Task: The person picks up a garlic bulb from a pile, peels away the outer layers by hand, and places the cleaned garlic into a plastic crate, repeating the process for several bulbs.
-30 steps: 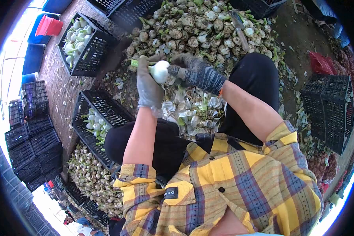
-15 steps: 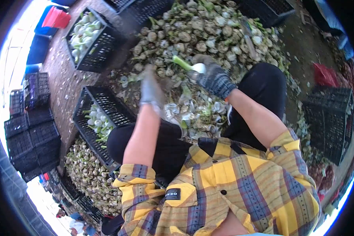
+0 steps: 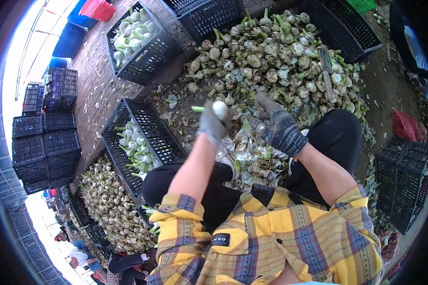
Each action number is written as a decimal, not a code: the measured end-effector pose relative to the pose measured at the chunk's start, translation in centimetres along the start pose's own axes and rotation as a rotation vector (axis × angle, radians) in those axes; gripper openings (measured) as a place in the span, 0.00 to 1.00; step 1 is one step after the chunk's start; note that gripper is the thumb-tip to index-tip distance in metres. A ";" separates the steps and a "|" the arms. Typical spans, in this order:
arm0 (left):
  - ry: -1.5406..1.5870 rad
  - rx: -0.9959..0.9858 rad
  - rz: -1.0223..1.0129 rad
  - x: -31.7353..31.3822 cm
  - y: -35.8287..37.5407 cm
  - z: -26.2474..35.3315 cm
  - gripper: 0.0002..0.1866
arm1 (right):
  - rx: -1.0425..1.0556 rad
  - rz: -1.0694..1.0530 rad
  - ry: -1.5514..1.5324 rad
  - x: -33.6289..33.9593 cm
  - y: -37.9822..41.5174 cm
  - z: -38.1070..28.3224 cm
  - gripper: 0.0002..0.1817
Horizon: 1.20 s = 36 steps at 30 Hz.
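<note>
My left hand (image 3: 214, 121), in a pale glove, is closed round a white peeled bulb (image 3: 219, 109) whose green stem points left. To its right my right hand (image 3: 278, 126), in a dark grey knitted glove, has its fingers partly curled; whether something small sits by the thumb I cannot make out. Just beyond the hands is a heap of unpeeled bulbs (image 3: 271, 61). Loose skins (image 3: 257, 164) cover the ground between my shoes. Left of my left hand stands a black crate (image 3: 166, 135) with peeled bulbs (image 3: 137, 148) in it.
Another crate (image 3: 150, 61) of white bulbs stands at the upper left. Black crates (image 3: 207, 21) border the heap's far side. A knife-like tool (image 3: 326, 73) lies on the heap. Stacked crates (image 3: 402, 183) stand right. At the lower left, people (image 3: 78, 254) are beside more bulbs.
The white bulb has passed from my right hand to my left hand. My left hand is now nearer the middle. The view has shifted, and the surroundings appear lower and further right.
</note>
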<state>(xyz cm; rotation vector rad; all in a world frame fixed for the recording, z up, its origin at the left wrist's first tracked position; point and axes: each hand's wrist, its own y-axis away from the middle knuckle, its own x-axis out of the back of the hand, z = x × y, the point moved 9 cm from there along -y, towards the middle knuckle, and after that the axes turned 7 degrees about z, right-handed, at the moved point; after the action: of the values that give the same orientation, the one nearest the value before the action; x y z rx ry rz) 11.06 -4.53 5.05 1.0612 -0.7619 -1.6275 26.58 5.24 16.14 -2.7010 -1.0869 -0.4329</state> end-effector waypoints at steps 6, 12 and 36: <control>0.158 -0.617 -0.284 -4.3 2.1 26.0 0.23 | -0.170 -0.098 -0.085 -0.5 1.0 0.2 0.32; 0.033 -0.733 -0.115 -4.0 0.6 30.9 0.17 | -0.172 -0.130 -0.026 -0.2 0.9 -0.8 0.30; -1.912 -1.031 0.107 -16.1 -17.1 6.3 0.26 | -0.527 -0.343 -0.112 1.5 0.0 -0.6 0.26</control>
<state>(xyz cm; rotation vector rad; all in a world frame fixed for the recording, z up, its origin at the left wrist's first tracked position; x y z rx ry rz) 0.22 15.78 -2.78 -1.5231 -0.7664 -2.1384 27.46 6.04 17.23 -3.0049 -1.6848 -0.7180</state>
